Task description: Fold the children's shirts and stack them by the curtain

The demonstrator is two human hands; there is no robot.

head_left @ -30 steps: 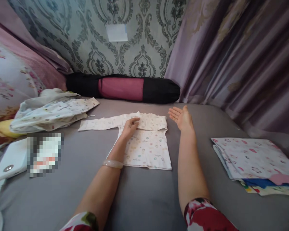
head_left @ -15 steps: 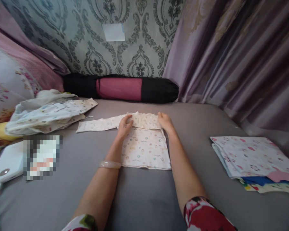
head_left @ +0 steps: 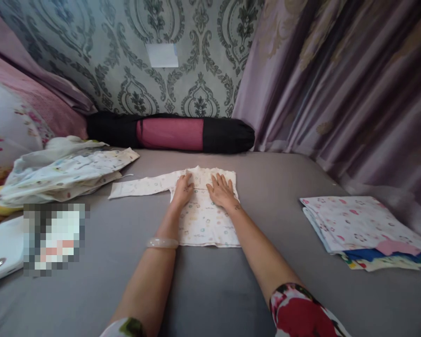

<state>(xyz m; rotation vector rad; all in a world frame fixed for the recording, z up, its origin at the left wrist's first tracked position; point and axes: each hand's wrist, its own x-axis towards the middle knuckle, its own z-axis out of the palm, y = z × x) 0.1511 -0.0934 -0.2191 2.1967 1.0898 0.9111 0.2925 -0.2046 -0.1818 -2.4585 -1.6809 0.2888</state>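
A small white printed baby shirt (head_left: 203,224) lies flat on the grey bed sheet (head_left: 214,290), its right sleeve folded in over the chest and its left sleeve (head_left: 140,186) stretched out to the left. My left hand (head_left: 183,189) rests flat on the shirt's upper left part, fingers extended; a pale bangle is on that wrist. Beside it my right hand (head_left: 222,192) lies flat with fingers spread on the folded-in sleeve. Neither hand grips anything.
A heap of unfolded light garments (head_left: 63,168) lies at the left. A stack of folded printed cloths (head_left: 361,229) sits at the right. A black and pink roll (head_left: 171,133) lies along the wall. A white device (head_left: 2,250) is at the left edge; curtains hang at right.
My right hand, palm up beside the shirt a second ago, has come down onto the folded right sleeve and now lies flat there. My left hand has stayed on the shirt.
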